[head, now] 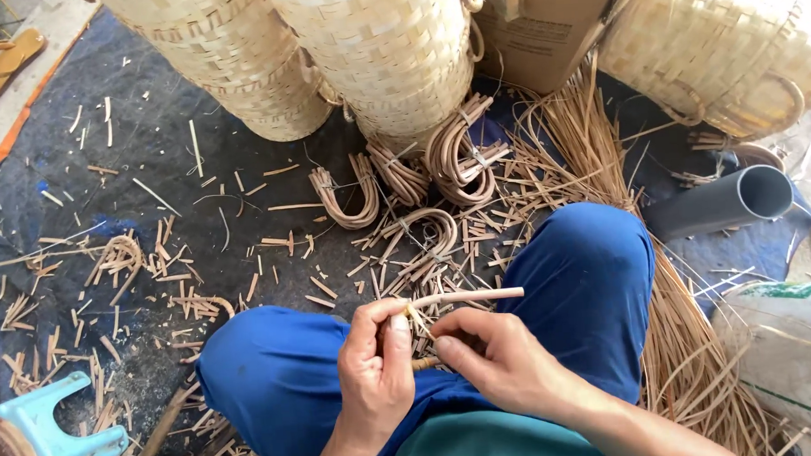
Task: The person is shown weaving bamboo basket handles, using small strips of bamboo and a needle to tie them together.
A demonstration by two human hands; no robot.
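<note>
My left hand point(375, 371) pinches a bent rattan stick point(472, 296) at its near end, the stick pointing right over my lap. My right hand point(493, 356) is closed on a thin cane strip point(420, 322) and a short wooden-handled tool point(422, 363), held against the stick's end. Both hands sit between my knees in blue trousers point(590, 275). Several U-shaped bundles of bent rattan handles point(462, 157) lie on the ground ahead.
Woven bamboo baskets point(388, 46) stand at the back, with another basket point(726, 50) on its side at the right. Around them are a cardboard box point(542, 21), a grey pipe point(723, 200), loose cane strips point(684, 334), a white sack point(794, 357), a light-blue stool point(59, 435) and offcuts on a dark tarp point(148, 175).
</note>
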